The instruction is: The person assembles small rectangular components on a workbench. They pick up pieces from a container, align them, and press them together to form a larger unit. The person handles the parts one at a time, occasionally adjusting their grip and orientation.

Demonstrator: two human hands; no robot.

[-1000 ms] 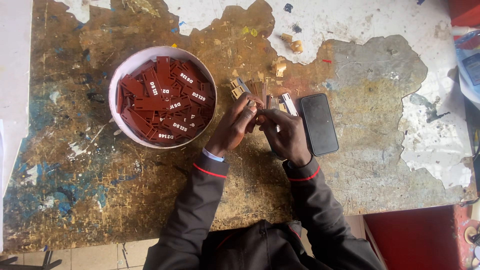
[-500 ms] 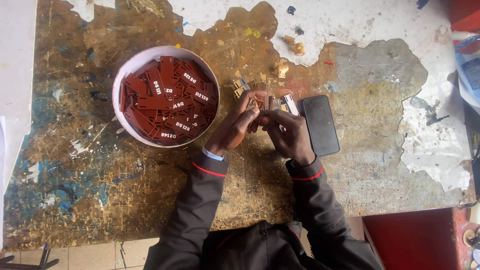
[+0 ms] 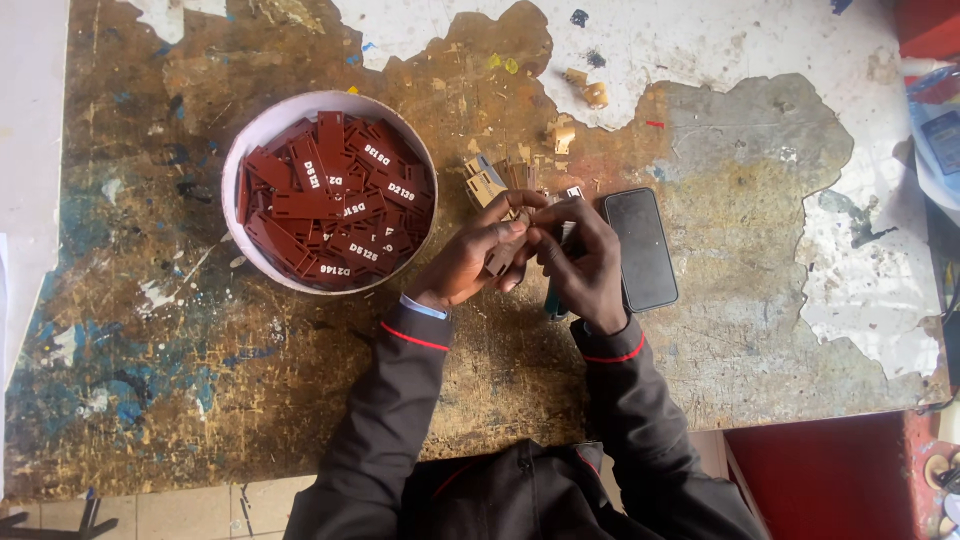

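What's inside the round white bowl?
The white bowl holds a heap of dark red rectangular tags with white markings, lying criss-cross. They cover the bowl's bottom, so anything underneath is hidden.

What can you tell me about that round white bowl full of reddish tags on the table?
The bowl is round and shallow, with a thin white rim that looks like plastic. It sits upright on the worn, paint-stained table, to the left of the person's left hand, which does not touch it. It is filled almost to the rim with a loose heap of flat, dark red rectangular tags, lying crisscrossed and overlapping, many printed with short white markings.
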